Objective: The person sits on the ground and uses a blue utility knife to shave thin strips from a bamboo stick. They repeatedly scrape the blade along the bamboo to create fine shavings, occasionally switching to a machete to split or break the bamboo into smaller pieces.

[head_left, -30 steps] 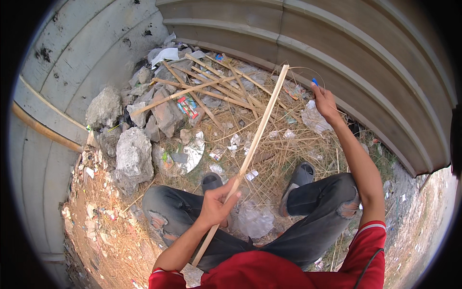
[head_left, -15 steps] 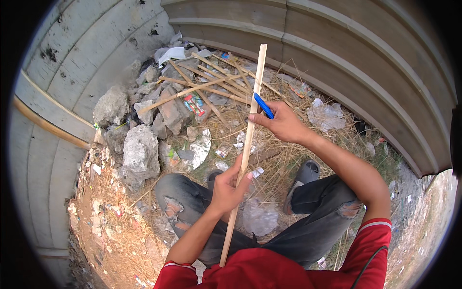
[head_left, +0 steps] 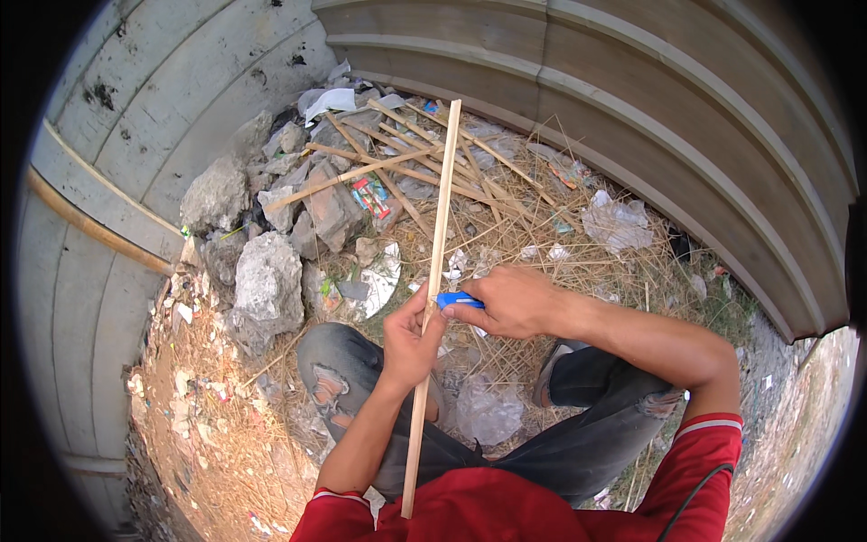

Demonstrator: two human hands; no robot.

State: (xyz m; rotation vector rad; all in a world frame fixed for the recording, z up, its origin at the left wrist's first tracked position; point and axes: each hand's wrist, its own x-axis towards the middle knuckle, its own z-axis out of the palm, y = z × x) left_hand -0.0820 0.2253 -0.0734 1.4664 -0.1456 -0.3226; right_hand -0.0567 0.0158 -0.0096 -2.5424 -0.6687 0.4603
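- Head view: the left hand (head_left: 408,343) is wrapped around a long thin wooden stick (head_left: 435,271), which runs from the person's lap up over the rubbish heap.
- The right hand (head_left: 513,303) is closed on a small blue tool (head_left: 456,299) (a cutter or a pen, I cannot tell which), its tip touching the stick just above the left hand.
- Beyond lie loose sticks (head_left: 397,167), rocks (head_left: 268,285), straw and a crumpled plastic bag (head_left: 617,223) by the ridged wall (head_left: 686,117).

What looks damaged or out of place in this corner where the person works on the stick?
The ground is littered: broken stones, loose sticks and plastic scraps lie heaped against the wall. The trousers are torn at the left knee. The stick itself looks straight and whole.
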